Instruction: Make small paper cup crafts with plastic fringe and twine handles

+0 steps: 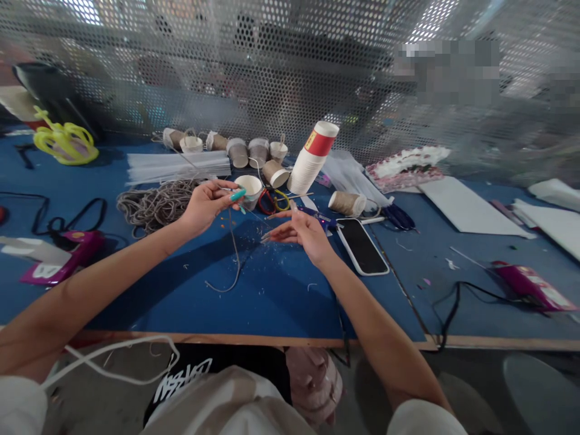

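By the cup point(249, 183), the left hand point(207, 206) pinches cord point(236, 257); the right hand point(307, 231) is spread loosely. Likely light, limp; best gripped near an end.

Apparently a craft workshop; a perforated grey metal screen point(290, 78) backs a long blue worktable point(281, 308), which bears tangled grey cord point(151, 208) at left, small brown-and-grey wrapped cups point(258, 152) and a leaning stack of white paper cups point(306, 168).

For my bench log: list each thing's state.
Left hand: fingertips pinched
Right hand: fingers extended
Cup beside left hand: upright
Smartphone: face up, screen dark
Paper cup stack: nested
Grey cord pile: tangled
Rightmost wrapped cup: on its side
Blue tool: indicator lit
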A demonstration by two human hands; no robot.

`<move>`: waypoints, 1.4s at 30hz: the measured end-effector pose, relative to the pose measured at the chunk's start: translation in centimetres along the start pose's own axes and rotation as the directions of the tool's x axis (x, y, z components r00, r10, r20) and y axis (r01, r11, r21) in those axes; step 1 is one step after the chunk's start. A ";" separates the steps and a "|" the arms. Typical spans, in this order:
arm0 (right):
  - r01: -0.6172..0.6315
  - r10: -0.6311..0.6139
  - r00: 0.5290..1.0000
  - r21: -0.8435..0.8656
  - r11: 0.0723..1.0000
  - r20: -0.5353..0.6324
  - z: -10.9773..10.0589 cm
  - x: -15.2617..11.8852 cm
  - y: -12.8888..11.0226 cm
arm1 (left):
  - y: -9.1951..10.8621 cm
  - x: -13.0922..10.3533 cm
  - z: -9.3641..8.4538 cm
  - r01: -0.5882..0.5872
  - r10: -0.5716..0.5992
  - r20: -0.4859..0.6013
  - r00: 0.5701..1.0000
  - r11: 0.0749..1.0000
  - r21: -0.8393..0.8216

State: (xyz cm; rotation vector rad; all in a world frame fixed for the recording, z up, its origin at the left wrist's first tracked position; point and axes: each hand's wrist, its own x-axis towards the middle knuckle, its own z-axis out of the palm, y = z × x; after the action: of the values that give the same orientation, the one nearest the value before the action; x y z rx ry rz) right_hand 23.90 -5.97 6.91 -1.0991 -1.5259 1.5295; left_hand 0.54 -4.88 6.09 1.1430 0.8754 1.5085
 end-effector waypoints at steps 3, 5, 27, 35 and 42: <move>-0.023 0.023 1.000 0.031 0.999 0.014 0.1 0.1 0.1 | -0.6 0.0 -0.1 0.078 -0.079 -0.019 0.997 0.994 -0.071; -0.017 0.017 1.000 0.019 1.000 0.026 0.3 0.2 0.5 | -1.2 -0.1 -0.2 0.122 -0.125 -0.022 0.992 0.988 -0.092; 0.050 -0.063 0.996 -0.168 0.985 -0.070 0.9 0.6 2.6 | -4.0 -0.3 -1.1 0.187 -0.189 -0.012 0.982 0.976 -0.111; 0.019 -0.031 0.998 -0.173 0.985 -0.063 1.0 0.5 2.3 | -3.6 -0.4 -0.7 0.246 -0.254 -0.043 0.966 0.958 -0.145; -0.037 0.026 0.997 -0.140 0.989 -0.079 1.2 0.4 2.3 | -3.1 -0.5 -0.6 0.307 -0.317 -0.016 0.948 0.929 -0.207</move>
State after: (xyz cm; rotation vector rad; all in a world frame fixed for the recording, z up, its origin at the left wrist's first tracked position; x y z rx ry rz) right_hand 22.87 -6.17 4.52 -1.2536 -1.5906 1.4003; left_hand 0.84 -4.66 2.95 0.7789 0.8697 1.3307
